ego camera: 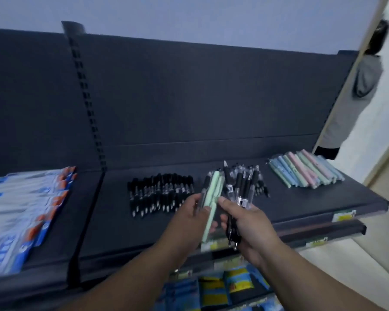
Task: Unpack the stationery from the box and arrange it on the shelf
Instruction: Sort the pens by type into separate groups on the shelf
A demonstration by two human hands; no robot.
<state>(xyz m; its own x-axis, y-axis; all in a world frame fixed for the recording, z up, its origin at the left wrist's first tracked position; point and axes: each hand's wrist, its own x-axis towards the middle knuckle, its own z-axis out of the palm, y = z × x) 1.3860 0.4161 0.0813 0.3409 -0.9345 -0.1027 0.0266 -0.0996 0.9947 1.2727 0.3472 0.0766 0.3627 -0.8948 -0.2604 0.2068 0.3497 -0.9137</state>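
Your left hand [194,215] pinches a green pen [211,198], right hand [249,227] grips a pen bundle [241,187]; black pen row [160,189], pastel pens [305,169] flank them.

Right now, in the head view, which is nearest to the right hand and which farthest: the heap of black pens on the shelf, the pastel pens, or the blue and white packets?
1. Heap of black pens: just behind the right hand, mid shelf.
2. Pastel pens: farther, at the shelf's right end.
3. Blue and white packets: farthest, on the far left.
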